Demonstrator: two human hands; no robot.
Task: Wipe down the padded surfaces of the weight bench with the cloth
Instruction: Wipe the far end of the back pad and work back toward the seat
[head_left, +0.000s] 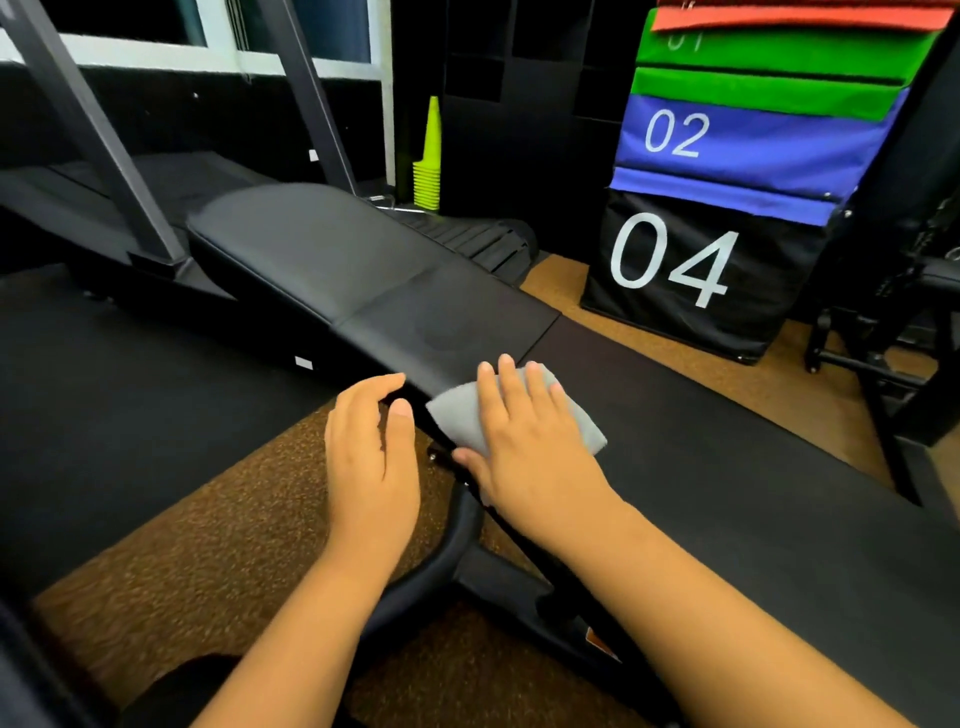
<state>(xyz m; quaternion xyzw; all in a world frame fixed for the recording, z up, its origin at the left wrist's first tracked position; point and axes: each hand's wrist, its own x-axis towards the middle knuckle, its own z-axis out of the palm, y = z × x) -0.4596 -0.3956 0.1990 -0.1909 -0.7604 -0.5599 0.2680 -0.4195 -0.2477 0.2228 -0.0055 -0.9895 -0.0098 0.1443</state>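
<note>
A black padded weight bench (332, 254) runs from the near centre toward the upper left, its seat pad (447, 327) nearest me. A folded grey cloth (582, 421) lies on the near end of the seat pad. My right hand (524, 447) presses flat on the cloth with straight fingers. My left hand (371, 447) rests beside it on the seat pad's near left edge, fingers relaxed and holding nothing. The bench's black metal frame (441, 566) shows below my hands.
A stack of soft plyo boxes (717, 218) marked 02 and 04 stands at the right. Yellow cones (428, 156) are stacked at the back. A treadmill (156, 176) sits behind the bench on the left. Another black machine frame (893, 332) stands at far right.
</note>
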